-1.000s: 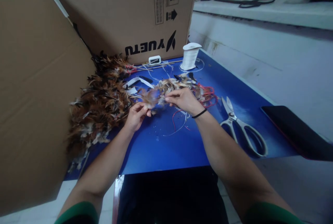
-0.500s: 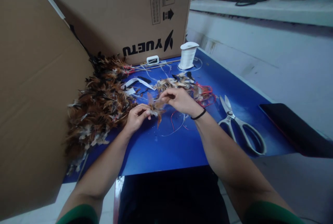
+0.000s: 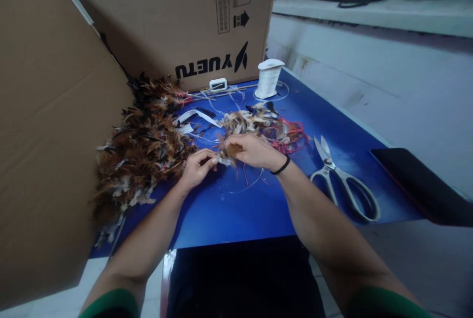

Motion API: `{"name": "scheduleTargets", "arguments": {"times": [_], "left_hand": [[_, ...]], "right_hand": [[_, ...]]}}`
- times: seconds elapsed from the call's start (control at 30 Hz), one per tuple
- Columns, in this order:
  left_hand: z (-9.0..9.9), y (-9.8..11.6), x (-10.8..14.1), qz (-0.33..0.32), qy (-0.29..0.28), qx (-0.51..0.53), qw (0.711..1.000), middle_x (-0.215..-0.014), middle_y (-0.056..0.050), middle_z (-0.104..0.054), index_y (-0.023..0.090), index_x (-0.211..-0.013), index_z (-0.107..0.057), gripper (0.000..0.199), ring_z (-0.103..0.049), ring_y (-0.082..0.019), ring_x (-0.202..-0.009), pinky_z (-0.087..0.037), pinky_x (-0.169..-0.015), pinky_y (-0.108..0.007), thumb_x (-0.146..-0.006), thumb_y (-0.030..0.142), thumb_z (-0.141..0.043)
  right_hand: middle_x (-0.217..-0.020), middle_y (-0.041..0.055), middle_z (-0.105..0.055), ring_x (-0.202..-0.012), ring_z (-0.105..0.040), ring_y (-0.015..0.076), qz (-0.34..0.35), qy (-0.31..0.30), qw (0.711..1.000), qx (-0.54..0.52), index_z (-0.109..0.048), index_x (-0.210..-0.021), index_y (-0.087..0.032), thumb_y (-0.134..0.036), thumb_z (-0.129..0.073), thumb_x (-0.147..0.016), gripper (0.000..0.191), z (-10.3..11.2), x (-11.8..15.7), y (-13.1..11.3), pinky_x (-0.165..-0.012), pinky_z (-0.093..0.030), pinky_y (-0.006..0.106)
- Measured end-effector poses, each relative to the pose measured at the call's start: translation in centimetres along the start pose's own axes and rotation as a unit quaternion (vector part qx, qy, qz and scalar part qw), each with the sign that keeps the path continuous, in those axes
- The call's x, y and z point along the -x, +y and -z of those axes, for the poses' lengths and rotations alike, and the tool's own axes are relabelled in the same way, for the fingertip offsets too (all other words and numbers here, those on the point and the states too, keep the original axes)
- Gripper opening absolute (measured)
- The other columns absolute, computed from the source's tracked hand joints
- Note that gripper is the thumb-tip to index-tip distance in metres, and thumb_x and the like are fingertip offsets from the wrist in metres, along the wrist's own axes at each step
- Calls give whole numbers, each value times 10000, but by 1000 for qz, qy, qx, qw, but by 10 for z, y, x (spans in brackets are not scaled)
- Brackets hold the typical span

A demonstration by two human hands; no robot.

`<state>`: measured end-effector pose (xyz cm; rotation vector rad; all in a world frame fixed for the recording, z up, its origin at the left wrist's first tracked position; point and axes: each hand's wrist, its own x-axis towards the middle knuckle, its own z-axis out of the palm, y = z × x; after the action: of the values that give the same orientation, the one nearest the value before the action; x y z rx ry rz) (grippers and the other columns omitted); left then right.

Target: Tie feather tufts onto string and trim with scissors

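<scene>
Silver scissors lay open right of wispy feather tuft. Left hand had fingers pinching tuft's pale downy base; right hand curled over brown side, fingertips hidden, grip couldn't be told. Left of tuft: bushy feather heap. Behind: tangled red string, smooth white spool, cropped cardboard.
</scene>
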<state>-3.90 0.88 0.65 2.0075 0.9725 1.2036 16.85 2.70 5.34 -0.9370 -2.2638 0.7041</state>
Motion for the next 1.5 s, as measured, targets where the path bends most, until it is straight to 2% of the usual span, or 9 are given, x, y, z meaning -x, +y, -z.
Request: {"name": "scheduleTargets", "arguments": {"times": [0.43,0.77,1.03,1.23,1.5], "left_hand": [[0,-5,2,-29,-18,-42,999,-695,-28,-644,166,-718,-649,184,-610,-143,-716,-460,-730,-273,-850,284,-601],[-1,-2,2,-32,-27,-56,998,-702,-33,-647,167,-678,-622,227,-614,-152,-739,-454,-727,-273,-861,295,-583],[-1,-1,3,-27,-31,-57,998,-655,-14,-617,168,-700,-621,215,-581,-129,-649,-443,-677,-262,-868,292,-572],[-1,0,2,-27,-36,-60,997,-665,-28,-620,169,-674,-604,259,-597,-149,-696,-453,-711,-281,-874,326,-557],[-1,1,2,-32,-23,-59,997,-660,-27,-618,169,-679,-610,246,-589,-147,-681,-452,-699,-279,-871,313,-556]], "right_hand": [[-651,-19,-558,-626,-492,91,5,-7,1000,-2,-544,-668,-160,-30,-491,-691,142,-6,-1,2,-636,-352,216],[-665,-8,-564,-637,-493,94,15,-32,999,25,-563,-686,-155,-65,-515,-733,113,-9,-2,1,-622,-340,212],[-667,-6,-570,-640,-496,96,16,-24,998,51,-583,-700,-152,-77,-540,-736,93,-11,-1,1,-629,-339,215],[-727,23,-615,-689,-529,112,12,-29,998,55,-597,-734,-148,-93,-532,-763,90,-10,-2,-3,-659,-357,225],[-690,10,-582,-651,-498,102,29,-26,998,58,-576,-716,-147,-83,-538,-785,101,-11,-2,-4,-640,-345,223]]}}
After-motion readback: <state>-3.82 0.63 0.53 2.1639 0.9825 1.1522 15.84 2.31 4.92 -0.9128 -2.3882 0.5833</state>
